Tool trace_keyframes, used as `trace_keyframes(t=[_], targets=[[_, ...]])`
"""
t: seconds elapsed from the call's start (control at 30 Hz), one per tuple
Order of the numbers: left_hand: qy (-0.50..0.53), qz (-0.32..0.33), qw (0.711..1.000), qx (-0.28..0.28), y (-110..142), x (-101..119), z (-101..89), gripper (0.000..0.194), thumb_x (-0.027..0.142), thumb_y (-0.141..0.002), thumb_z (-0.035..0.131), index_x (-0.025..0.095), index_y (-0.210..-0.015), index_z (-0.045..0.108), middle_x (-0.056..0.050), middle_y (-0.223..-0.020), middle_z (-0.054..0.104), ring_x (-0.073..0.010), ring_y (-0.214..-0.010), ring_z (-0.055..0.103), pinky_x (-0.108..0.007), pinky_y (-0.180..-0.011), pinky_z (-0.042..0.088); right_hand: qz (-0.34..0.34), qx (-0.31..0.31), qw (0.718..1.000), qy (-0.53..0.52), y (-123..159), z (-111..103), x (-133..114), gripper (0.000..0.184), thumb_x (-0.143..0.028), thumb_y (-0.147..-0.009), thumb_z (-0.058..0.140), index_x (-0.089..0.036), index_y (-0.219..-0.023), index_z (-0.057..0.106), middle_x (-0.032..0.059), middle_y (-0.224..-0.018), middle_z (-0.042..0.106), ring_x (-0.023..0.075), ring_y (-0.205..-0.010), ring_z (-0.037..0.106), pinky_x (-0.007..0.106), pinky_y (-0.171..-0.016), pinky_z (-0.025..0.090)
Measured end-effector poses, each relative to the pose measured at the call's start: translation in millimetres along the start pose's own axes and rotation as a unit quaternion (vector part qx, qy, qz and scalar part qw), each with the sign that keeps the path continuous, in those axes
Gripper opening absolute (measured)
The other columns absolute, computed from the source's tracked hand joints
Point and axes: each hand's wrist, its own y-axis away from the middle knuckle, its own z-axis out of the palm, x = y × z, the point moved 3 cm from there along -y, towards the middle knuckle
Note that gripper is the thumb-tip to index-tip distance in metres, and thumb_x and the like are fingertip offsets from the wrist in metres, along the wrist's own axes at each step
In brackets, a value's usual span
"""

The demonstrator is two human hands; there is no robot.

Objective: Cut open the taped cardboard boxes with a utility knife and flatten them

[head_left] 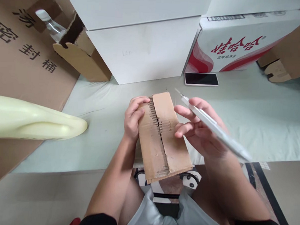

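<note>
A small brown cardboard box is tilted over the front edge of the table. Its upper face has a ragged seam with torn, corrugated paper along it. My left hand grips the box by its far left edge, thumb on top. To the right, my right hand holds a white pen-shaped tool between thumb and fingers. The tool's thin metal tip points away to the upper left, above the table; its exact kind is unclear. Some fingers of my right hand hover near the box's right side; contact cannot be judged.
A phone lies before a red and white carton. Large white boxes stand at the back. At left are a pale yellow smooth object, a cardboard holder, a clear bottle and a big brown carton.
</note>
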Motion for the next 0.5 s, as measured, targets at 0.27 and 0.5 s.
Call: trace_keyframes(t=[0.27,0.5], targets=[[0.016,-0.018,1.0,0.004,0,1,-0.9,0.03,0.045,-0.086,0.065,0.028,-0.106,0.078,-0.01,-0.124,0.072,-0.0366,-0.131,0.061,-0.057,-0.123,0.041,-0.073,-0.011,0.997,0.03,2,6,1,0.028,-0.046,-0.098,0.071,-0.025,-0.096,0.053,-0.0043,-0.07,0.072,0.01,-0.041,0.064,0.019,-0.037,0.05],[0.01,-0.02,1.0,0.012,-1,3,-0.9,0.03,0.041,-0.083,0.064,0.027,-0.105,0.079,-0.01,-0.123,0.073,-0.036,-0.13,0.061,-0.055,-0.123,0.042,-0.078,-0.002,0.996,0.034,6,11,-2,0.021,-0.045,-0.106,0.059,-0.029,-0.096,0.049,-0.0188,-0.042,0.036,0.0039,-0.02,0.014,0.016,-0.024,0.017]])
